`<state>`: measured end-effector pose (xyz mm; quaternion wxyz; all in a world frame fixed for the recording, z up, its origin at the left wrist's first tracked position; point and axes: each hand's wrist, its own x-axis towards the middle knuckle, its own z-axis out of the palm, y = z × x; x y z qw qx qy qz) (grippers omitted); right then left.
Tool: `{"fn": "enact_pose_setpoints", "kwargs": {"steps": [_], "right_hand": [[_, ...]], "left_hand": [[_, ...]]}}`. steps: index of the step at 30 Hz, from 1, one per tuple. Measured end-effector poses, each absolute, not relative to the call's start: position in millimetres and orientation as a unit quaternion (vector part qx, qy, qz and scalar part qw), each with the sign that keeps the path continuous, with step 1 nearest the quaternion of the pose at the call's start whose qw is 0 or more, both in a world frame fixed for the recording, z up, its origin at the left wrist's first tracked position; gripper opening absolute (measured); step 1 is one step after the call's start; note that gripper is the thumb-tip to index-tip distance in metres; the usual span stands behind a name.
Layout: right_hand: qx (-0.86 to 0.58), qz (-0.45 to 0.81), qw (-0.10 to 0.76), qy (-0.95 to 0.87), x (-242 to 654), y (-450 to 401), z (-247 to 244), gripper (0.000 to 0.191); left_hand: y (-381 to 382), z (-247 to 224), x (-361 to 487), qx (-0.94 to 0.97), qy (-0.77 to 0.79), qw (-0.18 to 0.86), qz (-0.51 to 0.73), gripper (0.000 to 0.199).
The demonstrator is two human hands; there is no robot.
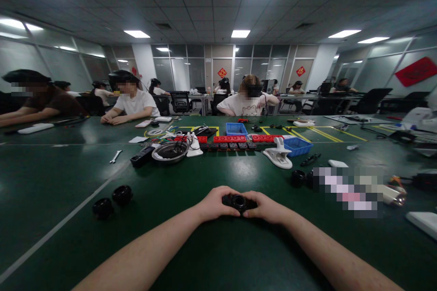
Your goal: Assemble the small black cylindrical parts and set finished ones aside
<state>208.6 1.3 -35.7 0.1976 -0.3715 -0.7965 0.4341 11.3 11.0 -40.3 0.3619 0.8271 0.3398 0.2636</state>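
Observation:
A black round part [238, 202] with a ring-shaped opening is held between both hands, low over the green table. My left hand [220, 202] curls round its left side, thumb in front. From the right, my right hand [261, 205] grips the same part with thumb and fingers. The fingers hide much of it, so its full shape cannot be made out. Two black round pieces, one [103, 208] nearer and one [122, 195] just behind it, rest on the table to the left. Another black round piece [298, 178] lies to the right of my hands.
On the green table [61, 245] lie a wrench [115, 157], a metal bowl [170, 152] with cables, red strips [230, 138], blue trays [297, 146] and a white clamp-like stand [278, 154]. A white object [423, 223] is at the right edge. Several people sit beyond.

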Motion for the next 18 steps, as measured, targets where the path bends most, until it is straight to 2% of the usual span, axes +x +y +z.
{"fn": "enact_pose_setpoints", "kwargs": {"steps": [7, 11, 15, 18], "right_hand": [[-0.418, 0.356, 0.201, -0.811, 207.0, 4.1, -46.9, 0.026], [-0.508, 0.230, 0.208, -0.803, 195.9, -1.3, -54.2, 0.037], [-0.593, 0.070, 0.193, -0.778, 179.5, -11.4, -55.1, 0.028], [-0.599, 0.032, 0.174, -0.781, 175.3, -15.9, -51.6, 0.027]], "left_hand": [[4.6, -39.5, 17.4, 0.810, 0.390, 0.334, 0.282, 0.043], [1.3, -46.5, 24.1, 0.784, 0.438, 0.313, 0.311, 0.042], [-0.9, -52.8, 31.2, 0.750, 0.497, 0.265, 0.347, 0.038], [-1.5, -52.4, 31.9, 0.750, 0.504, 0.248, 0.349, 0.038]]}}
